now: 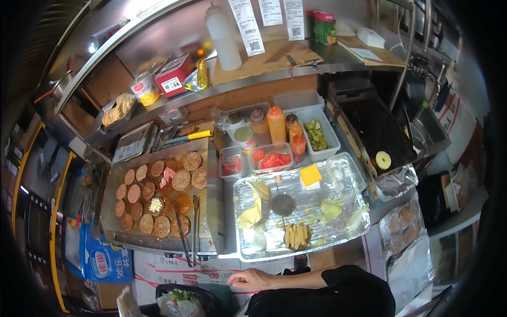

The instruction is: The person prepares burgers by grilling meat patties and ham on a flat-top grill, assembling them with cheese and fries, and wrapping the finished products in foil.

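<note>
My right hand [250,279] hangs in front of the counter, over the floor near a black bin [160,291]. Its fingers are loosely curled and I see nothing in them. My left hand is out of view. Before me is a foil-lined tray with a wire rack [266,242]. On it lie a heap of french fries [296,234] on a round base, a dark round disc [283,204], a cheese slice [310,174], lettuce [330,210] and yellow wrapping paper [251,216]. Left of the tray, many patties [161,226] lie on a griddle [212,158].
Metal tongs [184,233] overhang the griddle's front edge. Behind the tray stand tomato slices [275,160], sauce bottles [276,123] and a tub of pickles [315,134]. A second griddle [370,126] at right bears a pineapple ring [383,160]. A shelf [261,73] runs above.
</note>
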Motion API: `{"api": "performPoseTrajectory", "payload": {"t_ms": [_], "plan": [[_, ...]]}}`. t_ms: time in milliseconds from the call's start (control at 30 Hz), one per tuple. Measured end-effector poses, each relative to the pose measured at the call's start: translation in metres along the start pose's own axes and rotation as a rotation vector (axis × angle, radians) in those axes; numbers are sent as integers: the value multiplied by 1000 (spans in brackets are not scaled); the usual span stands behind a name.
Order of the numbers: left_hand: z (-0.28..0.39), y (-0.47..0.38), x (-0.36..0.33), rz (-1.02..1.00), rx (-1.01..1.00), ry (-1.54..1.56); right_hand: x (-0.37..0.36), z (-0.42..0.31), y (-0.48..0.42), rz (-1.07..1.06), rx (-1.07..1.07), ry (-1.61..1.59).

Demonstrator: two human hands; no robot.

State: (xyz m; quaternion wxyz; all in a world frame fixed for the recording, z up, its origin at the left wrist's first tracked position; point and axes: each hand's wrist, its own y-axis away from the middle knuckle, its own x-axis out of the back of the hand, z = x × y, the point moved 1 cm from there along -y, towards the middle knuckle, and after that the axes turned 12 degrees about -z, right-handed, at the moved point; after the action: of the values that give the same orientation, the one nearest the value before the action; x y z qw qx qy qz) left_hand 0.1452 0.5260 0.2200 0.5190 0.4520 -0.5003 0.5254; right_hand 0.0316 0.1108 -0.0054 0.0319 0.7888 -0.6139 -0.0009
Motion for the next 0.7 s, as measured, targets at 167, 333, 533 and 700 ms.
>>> {"api": "performPoseTrajectory", "payload": {"t_ms": [167,333,533,700], "plan": [[155,-29,-34,-428,-336,284,28,-12,2,-79,139,-252],[285,26,-61,-821,-536,658,57,-6,21,-47,378,-780],[434,63,-146,-1201,-498,1179,114,14,128,556,460,-1071],[483,120,-218,-1439,-767,1261,123,-24,202,1142,183,-570]]}}
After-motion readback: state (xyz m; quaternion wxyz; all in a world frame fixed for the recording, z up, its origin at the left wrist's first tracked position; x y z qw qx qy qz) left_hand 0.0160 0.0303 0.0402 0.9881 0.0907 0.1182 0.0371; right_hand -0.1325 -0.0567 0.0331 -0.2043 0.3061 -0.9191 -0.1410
